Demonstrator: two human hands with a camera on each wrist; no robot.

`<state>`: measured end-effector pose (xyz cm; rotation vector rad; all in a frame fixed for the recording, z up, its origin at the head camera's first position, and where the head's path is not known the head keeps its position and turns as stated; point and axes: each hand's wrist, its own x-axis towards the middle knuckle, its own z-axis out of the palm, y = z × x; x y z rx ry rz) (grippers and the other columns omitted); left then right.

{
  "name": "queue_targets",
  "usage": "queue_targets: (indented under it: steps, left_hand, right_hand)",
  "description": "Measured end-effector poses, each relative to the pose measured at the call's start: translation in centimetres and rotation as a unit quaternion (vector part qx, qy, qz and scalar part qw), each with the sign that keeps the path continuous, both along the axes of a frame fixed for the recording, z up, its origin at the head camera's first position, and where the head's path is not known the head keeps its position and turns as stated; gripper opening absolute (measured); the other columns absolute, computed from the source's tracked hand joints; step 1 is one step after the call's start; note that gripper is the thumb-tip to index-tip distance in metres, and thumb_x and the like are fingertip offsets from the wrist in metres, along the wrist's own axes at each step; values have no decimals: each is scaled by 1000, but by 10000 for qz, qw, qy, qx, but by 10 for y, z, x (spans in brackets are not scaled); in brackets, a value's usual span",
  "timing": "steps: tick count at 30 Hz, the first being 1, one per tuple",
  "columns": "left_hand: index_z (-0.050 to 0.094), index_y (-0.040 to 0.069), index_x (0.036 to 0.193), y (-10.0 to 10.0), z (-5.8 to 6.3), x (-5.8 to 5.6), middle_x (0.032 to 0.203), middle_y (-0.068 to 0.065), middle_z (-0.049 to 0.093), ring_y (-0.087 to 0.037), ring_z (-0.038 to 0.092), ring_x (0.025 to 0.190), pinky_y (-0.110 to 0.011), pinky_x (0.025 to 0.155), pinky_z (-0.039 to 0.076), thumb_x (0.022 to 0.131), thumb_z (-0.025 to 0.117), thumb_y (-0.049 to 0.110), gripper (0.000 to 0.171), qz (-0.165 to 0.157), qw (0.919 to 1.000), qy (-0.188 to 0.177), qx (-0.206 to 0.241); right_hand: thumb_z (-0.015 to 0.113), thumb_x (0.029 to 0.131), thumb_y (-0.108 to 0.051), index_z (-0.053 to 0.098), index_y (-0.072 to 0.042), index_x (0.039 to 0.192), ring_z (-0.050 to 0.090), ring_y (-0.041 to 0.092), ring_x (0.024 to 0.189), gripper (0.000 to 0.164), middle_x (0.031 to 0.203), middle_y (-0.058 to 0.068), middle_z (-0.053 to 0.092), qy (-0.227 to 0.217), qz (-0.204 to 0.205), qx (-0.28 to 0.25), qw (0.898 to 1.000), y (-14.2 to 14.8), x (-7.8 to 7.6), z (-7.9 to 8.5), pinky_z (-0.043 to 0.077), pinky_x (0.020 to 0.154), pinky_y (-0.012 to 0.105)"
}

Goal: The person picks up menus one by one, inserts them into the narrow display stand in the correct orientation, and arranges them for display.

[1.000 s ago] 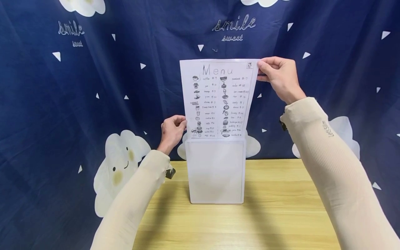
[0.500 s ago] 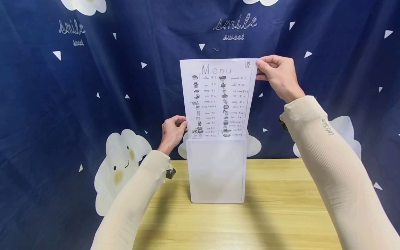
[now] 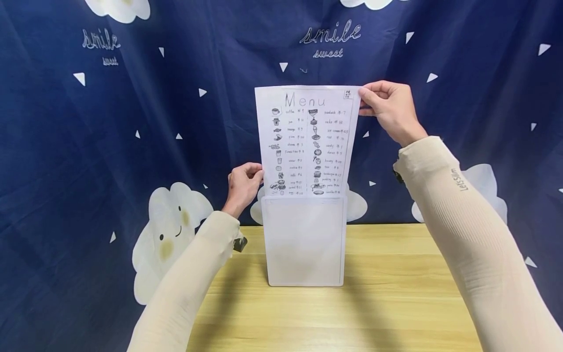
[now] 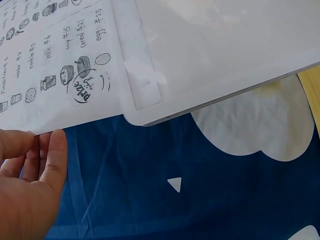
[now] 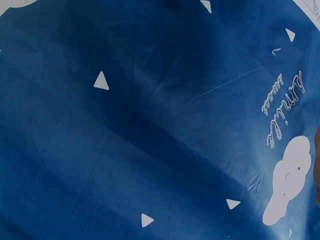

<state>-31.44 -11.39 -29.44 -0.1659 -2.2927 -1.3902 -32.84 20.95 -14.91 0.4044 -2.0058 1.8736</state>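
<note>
A white paper menu (image 3: 308,142) with handwritten items and small drawings stands upright in the head view. My right hand (image 3: 391,110) pinches its upper right corner between thumb and fingers. Lower on the opposite side, my left hand (image 3: 243,187) pinches the left edge, also seen in the left wrist view. Directly below the paper, a white rectangular sign holder (image 3: 303,244) stands on the table. The menu's bottom meets the holder's top edge, and a pale strip (image 4: 142,80) shows just inside that edge. How deep the paper sits in it is unclear.
The light wooden table (image 3: 396,283) spreads around the holder. Behind it hangs a dark blue curtain (image 3: 211,73) printed with clouds and triangles. The right wrist view shows mostly curtain, with a corner of paper at upper right.
The menu's top edge has come down slightly, and its upper right corner has shifted a little left with my right hand. My left hand and the holder stay nearly in place.
</note>
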Motion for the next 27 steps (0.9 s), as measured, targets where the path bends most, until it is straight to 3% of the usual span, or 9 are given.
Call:
queue_targets:
  steps: [27]
  left_hand:
    - [73,-1,105,-1,-2,0,97,-13,72,-23,70,86,-33,79,58,96,67,7,14,84,9999,-76,50]
  right_hand:
    - [69,94,-11,69,3,104,68,16,82,18,90,4,72,-80,-38,273,9996,-5,-1,-9,57,74,20]
